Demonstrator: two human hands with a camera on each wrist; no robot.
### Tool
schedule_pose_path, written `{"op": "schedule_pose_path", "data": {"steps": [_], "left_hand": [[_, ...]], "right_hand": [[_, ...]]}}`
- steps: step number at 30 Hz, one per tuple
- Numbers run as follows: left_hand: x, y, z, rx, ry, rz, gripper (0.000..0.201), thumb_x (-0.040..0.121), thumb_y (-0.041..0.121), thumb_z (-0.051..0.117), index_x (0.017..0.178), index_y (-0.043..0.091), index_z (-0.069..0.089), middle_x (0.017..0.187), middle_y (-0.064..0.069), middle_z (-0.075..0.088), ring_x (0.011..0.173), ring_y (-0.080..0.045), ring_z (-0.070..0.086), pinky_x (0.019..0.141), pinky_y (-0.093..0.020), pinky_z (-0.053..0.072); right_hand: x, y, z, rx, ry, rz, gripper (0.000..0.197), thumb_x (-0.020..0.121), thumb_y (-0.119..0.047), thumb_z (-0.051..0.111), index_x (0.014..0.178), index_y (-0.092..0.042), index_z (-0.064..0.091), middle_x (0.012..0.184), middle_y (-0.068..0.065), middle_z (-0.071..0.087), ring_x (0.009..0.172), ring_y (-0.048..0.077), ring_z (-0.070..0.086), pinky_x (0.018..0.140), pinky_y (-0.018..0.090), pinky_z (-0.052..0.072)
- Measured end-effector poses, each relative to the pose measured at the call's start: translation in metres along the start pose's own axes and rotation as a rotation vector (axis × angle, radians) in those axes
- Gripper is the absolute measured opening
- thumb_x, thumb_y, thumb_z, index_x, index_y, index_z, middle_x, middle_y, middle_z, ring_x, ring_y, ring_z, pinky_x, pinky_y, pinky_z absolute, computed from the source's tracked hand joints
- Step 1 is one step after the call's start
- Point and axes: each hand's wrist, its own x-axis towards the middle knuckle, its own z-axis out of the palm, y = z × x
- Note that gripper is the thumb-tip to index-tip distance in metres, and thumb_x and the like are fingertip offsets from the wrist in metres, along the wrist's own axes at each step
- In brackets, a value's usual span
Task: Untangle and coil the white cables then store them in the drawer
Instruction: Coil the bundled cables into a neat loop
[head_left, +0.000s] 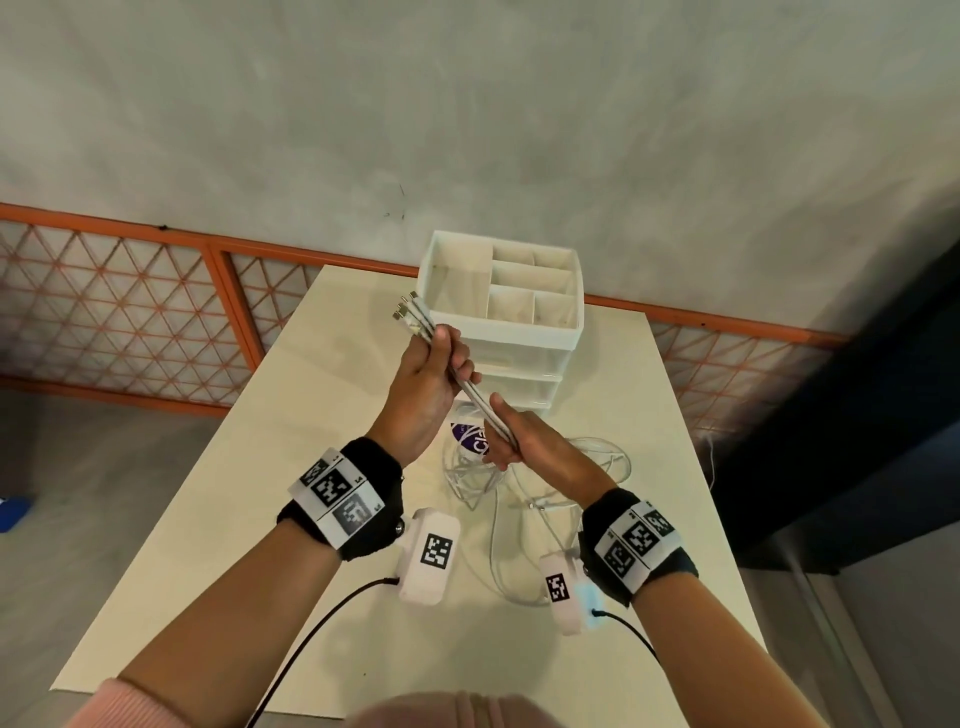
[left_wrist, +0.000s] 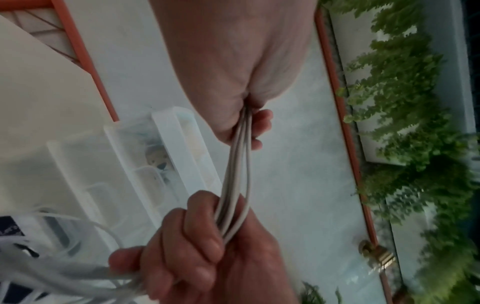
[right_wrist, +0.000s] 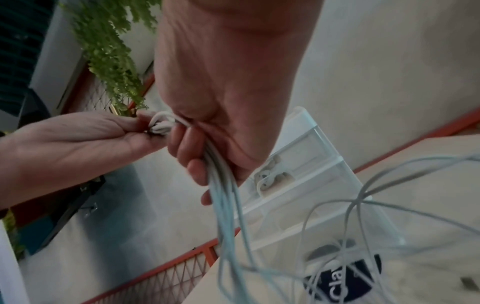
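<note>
White cables (head_left: 480, 405) bunched between left hand (head_left: 426, 387) and right hand (head_left: 524, 436)

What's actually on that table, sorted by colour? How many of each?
White: 2, the bundle of cables, gripped by the left hand and right hand, and the drawer organiser.
Dark blue: 1, a round sticker.
Cream: 1, the table.
Total: 4.

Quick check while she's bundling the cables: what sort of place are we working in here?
Probably a balcony or terrace, though that's a guess. A small white table stands against a plain concrete wall with an orange metal lattice railing along its foot, and green ferns hang nearby. A white drawer organizer sits on the table.
</note>
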Motion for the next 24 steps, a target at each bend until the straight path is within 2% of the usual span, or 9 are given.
{"op": "schedule_pose_path", "data": {"steps": [1, 3, 5, 8, 10, 11, 16, 21, 24], "left_hand": [[-0.001, -0.001, 0.0, 0.063, -0.001, 0.014, 0.029, 0.104, 0.021, 0.023, 0.082, 0.014, 0.04, 0.062, 0.007, 0.039, 0.056, -0.006, 0.039, 0.067, -0.021, 0.044], [-0.001, -0.002, -0.001, 0.204, -0.034, 0.039, 0.029, 0.104, 0.021, 0.023, 0.079, 0.016, 0.036, 0.065, 0.006, 0.033, 0.056, -0.006, 0.036, 0.066, -0.022, 0.041], [-0.004, -0.003, 0.0, 0.368, -0.084, 0.063, 0.026, 0.104, 0.023, 0.025, 0.081, 0.019, 0.038, 0.066, 0.007, 0.033, 0.058, -0.005, 0.036, 0.068, -0.025, 0.04], [-0.011, -0.006, 0.006, 0.508, -0.128, 0.062, 0.018, 0.103, 0.019, 0.026, 0.092, 0.021, 0.039, 0.069, 0.003, 0.033, 0.058, -0.002, 0.036, 0.067, -0.024, 0.04], [-0.015, -0.008, 0.012, 0.542, -0.173, 0.074, 0.017, 0.103, 0.014, 0.026, 0.094, 0.021, 0.038, 0.071, 0.002, 0.032, 0.056, -0.001, 0.035, 0.063, -0.022, 0.04], [-0.016, -0.008, 0.014, 0.562, -0.197, 0.076, 0.018, 0.103, 0.014, 0.025, 0.094, 0.022, 0.038, 0.071, 0.002, 0.032, 0.056, -0.001, 0.034, 0.062, -0.022, 0.04], [-0.02, -0.007, 0.018, 0.648, -0.276, 0.061, 0.018, 0.103, 0.017, 0.026, 0.09, 0.022, 0.037, 0.071, 0.0, 0.035, 0.056, -0.001, 0.035, 0.059, -0.017, 0.04], [-0.025, -0.006, 0.022, 0.597, -0.264, -0.019, 0.021, 0.103, 0.023, 0.025, 0.09, 0.017, 0.041, 0.065, -0.001, 0.037, 0.053, -0.007, 0.036, 0.063, -0.031, 0.04], [-0.026, -0.005, 0.027, 0.535, -0.272, -0.076, 0.023, 0.103, 0.024, 0.026, 0.088, 0.015, 0.041, 0.065, 0.001, 0.039, 0.052, -0.007, 0.04, 0.063, -0.031, 0.043]], "right_hand": [[0.0, 0.001, -0.002, -0.029, 0.003, 0.011, 0.06, 0.101, -0.047, 0.024, 0.06, -0.013, 0.052, 0.061, 0.004, 0.055, 0.059, 0.014, 0.052, 0.076, 0.026, 0.049], [0.002, 0.0, -0.009, -0.103, 0.082, 0.017, 0.054, 0.099, -0.049, 0.028, 0.088, -0.012, 0.065, 0.087, 0.009, 0.07, 0.077, 0.014, 0.066, 0.087, 0.031, 0.053], [0.002, -0.012, -0.018, -0.118, 0.235, -0.065, 0.039, 0.101, -0.038, 0.033, 0.111, -0.013, 0.061, 0.102, 0.006, 0.07, 0.086, 0.008, 0.067, 0.086, 0.026, 0.054], [-0.003, -0.045, -0.03, -0.028, 0.391, -0.317, 0.027, 0.098, -0.027, 0.048, 0.123, -0.026, 0.058, 0.111, -0.001, 0.069, 0.097, 0.007, 0.067, 0.088, 0.025, 0.053], [-0.005, -0.061, -0.032, -0.014, 0.395, -0.424, 0.032, 0.093, -0.021, 0.058, 0.123, -0.031, 0.058, 0.117, -0.002, 0.067, 0.102, 0.008, 0.066, 0.092, 0.025, 0.052], [-0.007, -0.066, -0.031, -0.013, 0.383, -0.452, 0.033, 0.091, -0.017, 0.062, 0.122, -0.029, 0.061, 0.118, -0.001, 0.066, 0.102, 0.009, 0.066, 0.092, 0.026, 0.053], [-0.011, -0.068, -0.03, 0.05, 0.401, -0.493, 0.025, 0.084, -0.004, 0.067, 0.109, -0.006, 0.07, 0.108, 0.004, 0.069, 0.103, 0.016, 0.066, 0.088, 0.027, 0.055], [-0.013, -0.065, -0.036, 0.069, 0.383, -0.464, 0.025, 0.082, -0.005, 0.069, 0.107, -0.007, 0.071, 0.105, 0.001, 0.071, 0.102, 0.016, 0.068, 0.09, 0.031, 0.055], [-0.014, -0.067, -0.038, 0.012, 0.362, -0.466, 0.025, 0.082, -0.005, 0.069, 0.107, -0.007, 0.071, 0.104, 0.002, 0.071, 0.101, 0.012, 0.068, 0.092, 0.027, 0.053]]}}
